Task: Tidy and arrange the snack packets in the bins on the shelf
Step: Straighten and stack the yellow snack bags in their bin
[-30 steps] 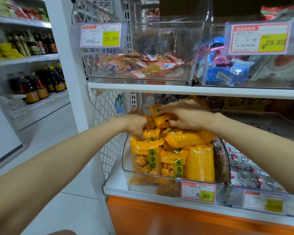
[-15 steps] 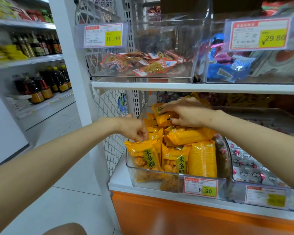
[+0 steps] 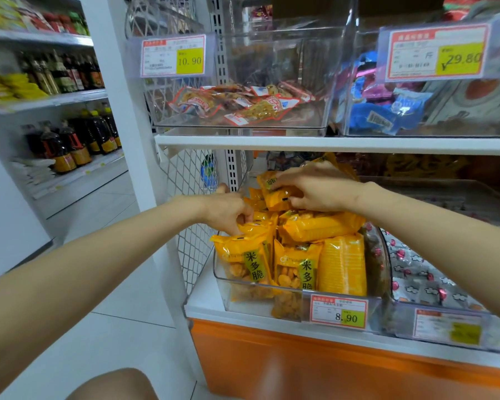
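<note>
- The right grip (image 3: 321,189) holds the top yellow packet (image 3: 274,193), fingers curled round its upper edge, at the back of the heap.
- The left grip (image 3: 228,212), at 8 o'clock of the right one and just apart from it, pinches the top edge of an upright yellow packet (image 3: 257,228) on the heap's left side.
- A lying packet (image 3: 321,226) lies flat across the heap, directly at 6 o'clock of the right grip, touching it.
- All of these sit in the clear bin (image 3: 217,267), with more yellow packets standing upright against its front wall.
- The upper shelf (image 3: 329,144) runs close at 12 o'clock over both grips, leaving little headroom.
- The wire mesh panel (image 3: 191,203) stands just beside the left grip at 9 o'clock.
- The neighbouring bin (image 3: 416,272) adjoins at 3 o'clock.
- Open room lies toward 7 o'clock, over the floor (image 3: 113,327).
</note>
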